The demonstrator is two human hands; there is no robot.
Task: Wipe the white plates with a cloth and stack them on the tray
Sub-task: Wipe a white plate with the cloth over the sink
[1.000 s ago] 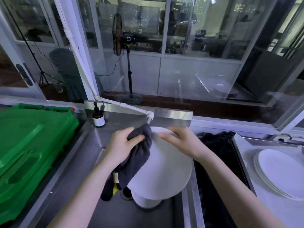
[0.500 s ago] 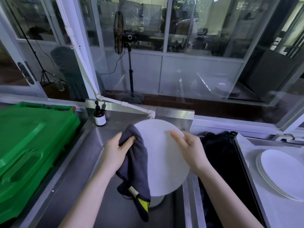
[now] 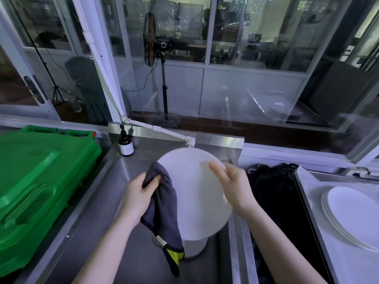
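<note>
A round white plate [image 3: 194, 193] is held tilted above the steel sink [image 3: 114, 201]. My right hand [image 3: 231, 185] grips its right rim, thumb across the face. My left hand [image 3: 139, 195] holds a dark grey cloth [image 3: 164, 203] against the plate's left edge; the cloth hangs down with a yellow tag at its lower end. Below the plate a white stack of plates [image 3: 194, 247] stands in the sink, mostly hidden. On the right, a stack of white plates [image 3: 352, 216] lies on the tray [image 3: 311, 185].
A green plastic bin lid [image 3: 41, 181] fills the left side. A brown pump bottle [image 3: 125, 143] stands at the sink's back corner under a white pipe spout [image 3: 189, 142]. Dark stuff fills the black compartment [image 3: 279, 201] between sink and tray. Glass panels rise behind.
The plate has been raised and turned upward toward the spout. My left hand with the cloth slid from the plate's top to its left edge, and the cloth now hangs lower.
</note>
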